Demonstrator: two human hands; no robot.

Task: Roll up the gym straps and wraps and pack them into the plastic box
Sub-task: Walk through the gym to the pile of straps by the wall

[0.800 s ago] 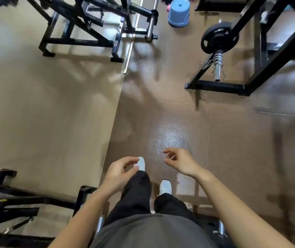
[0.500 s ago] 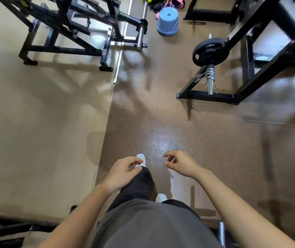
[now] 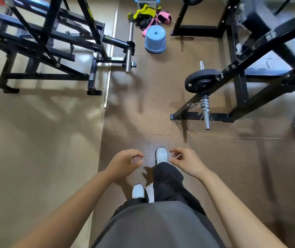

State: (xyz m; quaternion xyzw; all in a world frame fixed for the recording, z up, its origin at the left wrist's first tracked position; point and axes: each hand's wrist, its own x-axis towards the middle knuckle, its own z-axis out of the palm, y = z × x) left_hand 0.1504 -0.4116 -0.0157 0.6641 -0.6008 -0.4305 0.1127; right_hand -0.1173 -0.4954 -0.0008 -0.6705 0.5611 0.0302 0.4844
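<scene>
while straps [image 3: 147, 17] lie far ahead, left hand [image 3: 125, 162], right hand [image 3: 187, 161] loosely curled (empty).

At twelve o'clock, pink and yellow cloth straps [image 3: 147, 16] lie by a smooth blue plastic stool [image 3: 155, 40]. Black painted metal frames [image 3: 53, 43] flank a speckled, glossy brown floor [image 3: 148, 108].

The gym straps and wraps [image 3: 147, 17], yellow-green, black and pink, lie unrolled in a loose heap on the floor. The clear plastic box [image 3: 145, 1] with blue handles stands just behind them.
</scene>
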